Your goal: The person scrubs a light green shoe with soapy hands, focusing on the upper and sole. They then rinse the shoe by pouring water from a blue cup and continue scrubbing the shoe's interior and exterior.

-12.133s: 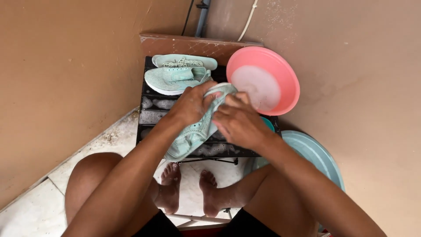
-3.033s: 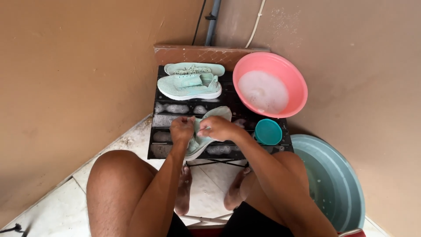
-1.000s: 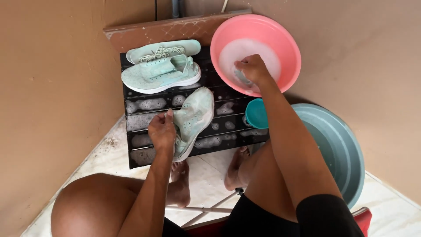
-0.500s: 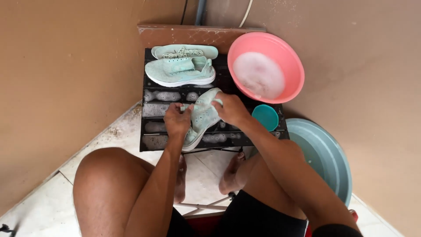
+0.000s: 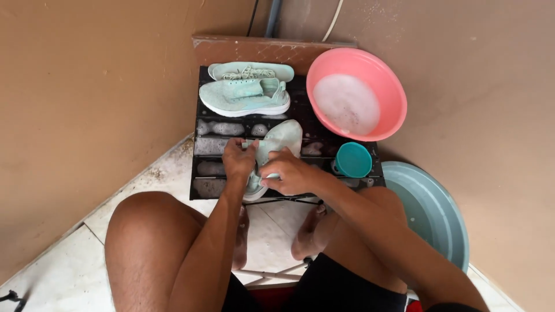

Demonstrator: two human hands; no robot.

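- Left hand (image 5: 239,160) is gripping the near side of a mint-green sneaker (image 5: 276,145); fingers are curled onto its edge, thumb side toward the camera. Fingertips are tucked out of sight, so how far they wrap under is not readable.
- Right hand (image 5: 287,171) is lying over the shoe's middle and heel end, fingers bent and pressed close together on the upper. Whether it is holding a brush or cloth underneath cannot be told; the palm is covering that spot.
- The sneaker is resting tilted on the black slatted rack (image 5: 211,186), toe pointing away toward the wall. Only the toe and a strip of pale sole near the wrist are showing; the rest is under both hands.
- Foam patches are sitting on the rack slats to the left of the shoe.
- A second sneaker (image 5: 244,96) is lying on its side at the rack's far end, with a third mint piece (image 5: 250,71), laces up, just behind it; partly hidden, so its full shape is unclear.
- Pink basin (image 5: 393,98) with sudsy water is sitting at the far right corner of the rack, against the wall.
- Small teal cup (image 5: 353,159) is standing just beside the right forearm.
- Large grey-blue tub (image 5: 430,212) is on the floor at right, partly cut off by the forearm.
- Knees and bare feet are visible below the rack; lower frame is cropping the legs.
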